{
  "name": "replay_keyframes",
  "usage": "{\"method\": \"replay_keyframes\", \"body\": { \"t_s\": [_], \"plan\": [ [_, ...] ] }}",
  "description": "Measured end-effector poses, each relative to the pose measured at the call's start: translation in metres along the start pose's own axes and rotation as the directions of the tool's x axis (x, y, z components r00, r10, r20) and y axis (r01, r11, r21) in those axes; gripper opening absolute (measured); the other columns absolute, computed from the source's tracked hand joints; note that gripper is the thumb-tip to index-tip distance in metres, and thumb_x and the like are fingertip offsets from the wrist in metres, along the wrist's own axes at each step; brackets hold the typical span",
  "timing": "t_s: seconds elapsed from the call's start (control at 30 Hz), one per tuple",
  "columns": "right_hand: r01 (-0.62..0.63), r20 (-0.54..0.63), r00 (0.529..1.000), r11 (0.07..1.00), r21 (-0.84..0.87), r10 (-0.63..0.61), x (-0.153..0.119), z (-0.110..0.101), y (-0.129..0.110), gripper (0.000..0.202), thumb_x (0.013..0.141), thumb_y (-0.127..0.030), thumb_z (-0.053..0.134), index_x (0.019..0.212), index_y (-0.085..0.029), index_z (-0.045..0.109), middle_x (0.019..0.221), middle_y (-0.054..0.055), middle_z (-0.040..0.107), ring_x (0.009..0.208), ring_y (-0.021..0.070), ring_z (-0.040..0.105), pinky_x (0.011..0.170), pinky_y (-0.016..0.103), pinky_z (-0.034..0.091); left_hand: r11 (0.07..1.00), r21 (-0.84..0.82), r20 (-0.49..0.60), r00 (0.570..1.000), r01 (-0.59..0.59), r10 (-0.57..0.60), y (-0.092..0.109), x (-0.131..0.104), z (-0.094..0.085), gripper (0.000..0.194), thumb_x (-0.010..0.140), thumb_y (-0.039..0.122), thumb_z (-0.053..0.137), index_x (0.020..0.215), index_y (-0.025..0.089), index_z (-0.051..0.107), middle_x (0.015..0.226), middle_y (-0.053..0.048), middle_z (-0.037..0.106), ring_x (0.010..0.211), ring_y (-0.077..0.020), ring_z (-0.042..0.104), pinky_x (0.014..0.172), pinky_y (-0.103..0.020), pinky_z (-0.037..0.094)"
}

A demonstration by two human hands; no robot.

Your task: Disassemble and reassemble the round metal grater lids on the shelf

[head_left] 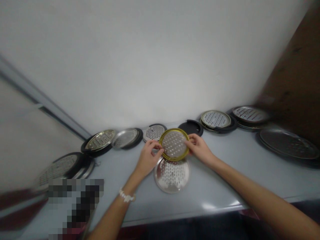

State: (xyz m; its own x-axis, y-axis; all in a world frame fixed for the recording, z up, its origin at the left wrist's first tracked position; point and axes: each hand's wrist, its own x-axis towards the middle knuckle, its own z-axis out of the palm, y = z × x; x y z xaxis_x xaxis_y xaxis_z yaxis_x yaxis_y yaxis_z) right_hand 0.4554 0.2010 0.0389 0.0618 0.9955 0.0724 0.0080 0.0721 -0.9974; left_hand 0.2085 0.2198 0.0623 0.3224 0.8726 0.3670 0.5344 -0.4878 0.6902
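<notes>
**Yellow-rimmed grater (174,144) raised in both hands, a silver grater (172,178) lying beneath**

Nearest, a pale bracelet (127,196) circles the person's left wrist, toward seven o'clock. The silver grater lies on the grey table (212,186) at six o'clock from the yellow-rimmed one, which partly covers it in view; whether the two touch cannot be told.

The left hand (147,158) is at the raised grater's nine o'clock edge, thumb and forefinger close together, pinching the rim. The right hand (200,150) pinches the rim at three o'clock, thumb on the front and the other fingers curled behind. The silver grater is set down; the yellow-rimmed one is up in the hands, not laid on the table.

Around it, a grater stack (62,168) sits between eight and nine o'clock, with a black-edged grater (100,140) and a shiny disc (125,137) toward nine. A holed disc (154,132) is near ten, a black lid (191,128) between one and two. Farther right are a layered grater (215,119) at two, another stack (250,114) between two and three, and a large dark disc (287,143) at three, blurred. Beyond, at twelve, rises a pale wall (160,60).
</notes>
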Motion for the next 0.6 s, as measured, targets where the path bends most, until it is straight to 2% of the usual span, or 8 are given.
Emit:
{"method": "replay_keyframes", "body": {
  "t_s": [0.13, 0.23, 0.33, 0.47, 0.53, 0.6],
  "plan": [
    [0.002, -0.015, 1.000, 1.000, 0.020, -0.002, 0.001, -0.002, 0.001, 0.028, 0.080, -0.040, 0.067, 0.092, -0.022, 0.050, 0.068, -0.004, 0.062, 0.047, 0.0128, 0.060, 0.047, 0.026, 0.050, 0.999, 0.043, 0.029, 1.000, -0.006, 0.005, -0.005, -0.001, 0.004, 0.010, 0.086, 0.024, 0.064, 0.093, 0.020, 0.070, 0.114, -0.008, 0.059, 0.092, -0.0188, 0.064, 0.063, -0.028, 0.057],
    [-0.004, -0.011, 1.000, 0.999, 0.040, 0.004, 0.003, -0.002, 0.002, 0.028, 0.079, -0.040, 0.067, 0.091, -0.022, 0.050, 0.065, -0.005, 0.062, 0.046, 0.0130, 0.060, 0.046, 0.026, 0.050, 0.997, 0.081, 0.027, 1.000, -0.008, 0.006, -0.005, 0.001, 0.006, 0.013, 0.086, 0.023, 0.064, 0.097, 0.020, 0.070, 0.110, -0.008, 0.060, 0.094, -0.0202, 0.063, 0.065, -0.029, 0.057],
    [-0.015, -0.034, 0.999, 0.999, 0.050, 0.016, 0.006, -0.001, 0.004, 0.026, 0.078, -0.038, 0.066, 0.088, -0.022, 0.048, 0.062, -0.006, 0.060, 0.044, 0.0130, 0.059, 0.044, 0.026, 0.048, 0.990, 0.137, 0.027, 0.999, -0.027, 0.024, 0.004, 0.007, 0.006, 0.014, 0.087, 0.021, 0.062, 0.100, 0.020, 0.069, 0.105, -0.008, 0.062, 0.094, -0.0213, 0.063, 0.071, -0.033, 0.057],
    [-0.025, -0.089, 0.996, 0.999, 0.036, 0.028, 0.009, -0.002, 0.005, 0.020, 0.076, -0.032, 0.062, 0.085, -0.023, 0.045, 0.057, -0.008, 0.057, 0.041, 0.0125, 0.056, 0.041, 0.024, 0.043, 0.965, 0.219, 0.055, 0.989, -0.144, 0.135, 0.021, 0.023, 0.003, 0.010, 0.090, 0.021, 0.060, 0.096, 0.021, 0.068, 0.101, -0.006, 0.066, 0.101, -0.0231, 0.062, 0.087, -0.039, 0.054],
    [-0.030, -0.112, 0.993, 0.999, 0.010, 0.031, 0.010, -0.004, 0.004, 0.018, 0.075, -0.028, 0.059, 0.084, -0.023, 0.044, 0.054, -0.008, 0.056, 0.041, 0.0126, 0.054, 0.041, 0.023, 0.041, 0.967, 0.196, 0.050, 0.987, -0.161, 0.154, 0.025, 0.030, 0.004, 0.011, 0.091, 0.022, 0.058, 0.095, 0.021, 0.068, 0.100, -0.006, 0.068, 0.100, -0.0225, 0.063, 0.084, -0.037, 0.054],
    [-0.027, -0.134, 0.991, 0.999, -0.017, 0.025, 0.011, -0.007, 0.004, 0.016, 0.074, -0.025, 0.056, 0.084, -0.024, 0.043, 0.052, -0.008, 0.055, 0.042, 0.0129, 0.054, 0.041, 0.023, 0.039, 0.981, 0.153, -0.005, 0.992, -0.122, 0.124, 0.023, 0.035, 0.008, 0.012, 0.092, 0.024, 0.057, 0.095, 0.020, 0.068, 0.098, -0.006, 0.069, 0.093, -0.0212, 0.065, 0.075, -0.033, 0.054]
  ]
}}
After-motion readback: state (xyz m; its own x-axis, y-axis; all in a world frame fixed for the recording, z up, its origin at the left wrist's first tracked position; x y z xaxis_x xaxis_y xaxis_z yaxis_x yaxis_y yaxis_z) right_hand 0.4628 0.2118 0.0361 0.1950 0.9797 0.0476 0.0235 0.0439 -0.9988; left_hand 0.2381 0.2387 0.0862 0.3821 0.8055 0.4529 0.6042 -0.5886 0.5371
